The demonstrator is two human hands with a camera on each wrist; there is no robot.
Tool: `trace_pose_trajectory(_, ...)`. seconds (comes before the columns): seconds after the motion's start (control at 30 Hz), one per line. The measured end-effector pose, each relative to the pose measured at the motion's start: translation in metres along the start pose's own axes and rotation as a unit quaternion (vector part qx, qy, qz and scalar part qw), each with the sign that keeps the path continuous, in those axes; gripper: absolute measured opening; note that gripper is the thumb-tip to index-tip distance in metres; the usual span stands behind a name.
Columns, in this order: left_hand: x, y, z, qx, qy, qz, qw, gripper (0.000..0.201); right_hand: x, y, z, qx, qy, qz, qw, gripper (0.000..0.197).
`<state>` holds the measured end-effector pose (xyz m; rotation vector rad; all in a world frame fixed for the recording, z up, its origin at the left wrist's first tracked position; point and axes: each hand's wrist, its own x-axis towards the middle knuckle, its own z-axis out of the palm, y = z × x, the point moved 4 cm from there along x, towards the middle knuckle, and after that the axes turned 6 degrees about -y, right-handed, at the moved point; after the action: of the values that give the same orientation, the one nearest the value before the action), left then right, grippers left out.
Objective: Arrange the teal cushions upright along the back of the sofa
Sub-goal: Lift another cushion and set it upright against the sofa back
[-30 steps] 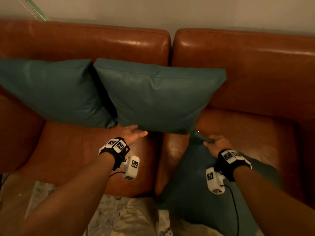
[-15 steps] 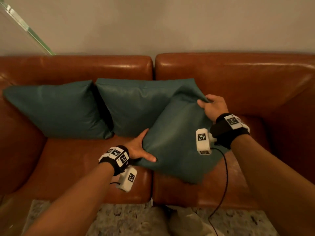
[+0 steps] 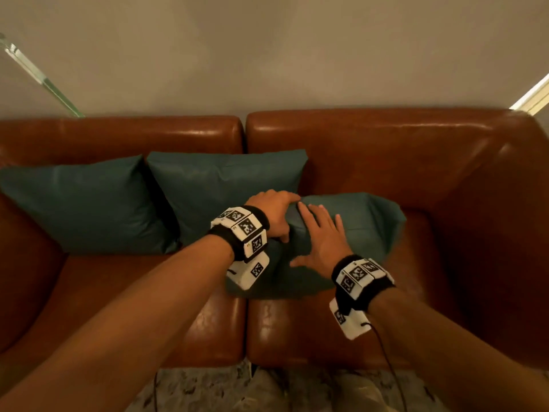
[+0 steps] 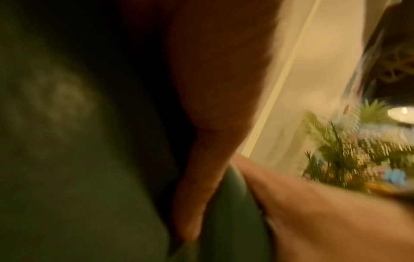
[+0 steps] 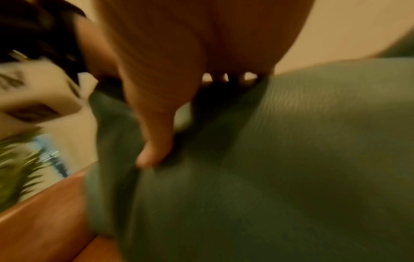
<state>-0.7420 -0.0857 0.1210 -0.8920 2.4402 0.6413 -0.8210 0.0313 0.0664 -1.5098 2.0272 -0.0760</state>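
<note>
Two teal cushions stand upright against the sofa back, one at the far left (image 3: pixel 74 209) and a second (image 3: pixel 225 179) beside it. A third teal cushion (image 3: pixel 362 227) sits on the right seat, slumped and leaning back just right of the second. My left hand (image 3: pixel 276 215) grips this cushion's upper left edge, fingers curled over it and thumb in front. My right hand (image 3: pixel 318 236) lies flat on its front face with fingers spread. Both wrist views are blurred; the third cushion (image 5: pixel 291 159) fills the right wrist view under my thumb (image 5: pixel 154 141).
The brown leather sofa has a tall right armrest (image 3: pixel 490 233) and a back (image 3: pixel 371 138) against a plain wall. A glass panel edge (image 3: pixel 38 75) slants at the upper left. A patterned rug (image 3: pixel 267 391) lies below the seat front. A green plant (image 4: pixel 336 150) shows in the left wrist view.
The third cushion went from the seat's front edge up and back onto the right seat. My right hand let go of its corner and now lies flat; my left moved to grip its left edge.
</note>
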Motion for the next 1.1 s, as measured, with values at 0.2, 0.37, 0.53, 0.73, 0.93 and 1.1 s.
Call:
trace_pose_trajectory(0.2,0.021,0.032,-0.021,-0.432,0.091,0.061,0.895,0.061,0.013,0.114,-0.042,0.123,0.058,0.09,0.987,0.078)
trace_pose_trajectory(0.37,0.045,0.022,0.032,-0.459,0.173,-0.112,0.864,0.078,0.018,0.229,-0.074,0.302,0.037,0.138,0.943,0.071)
trace_pose_trajectory(0.53,0.05,0.017,0.123,-0.399,0.183,-0.282,0.853,0.146,0.012,0.36,-0.059,0.359,0.029,0.273,0.892,0.078)
trace_pose_trajectory(0.73,0.098,0.041,0.19,-0.576,0.123,-0.252,0.768,0.159,0.006,0.416,-0.048,0.493,0.022,0.336,0.802,0.07)
trace_pose_trajectory(0.93,0.142,0.075,0.161,-0.646,0.132,-0.203,0.724,0.098,0.028,0.415,-0.038,0.555,0.004,0.305,0.774,0.086)
trace_pose_trajectory(1.1,0.167,0.071,0.103,-0.653,0.244,-0.174,0.695,0.083,0.051,0.401,-0.041,0.611,0.077,0.286,0.734,0.073)
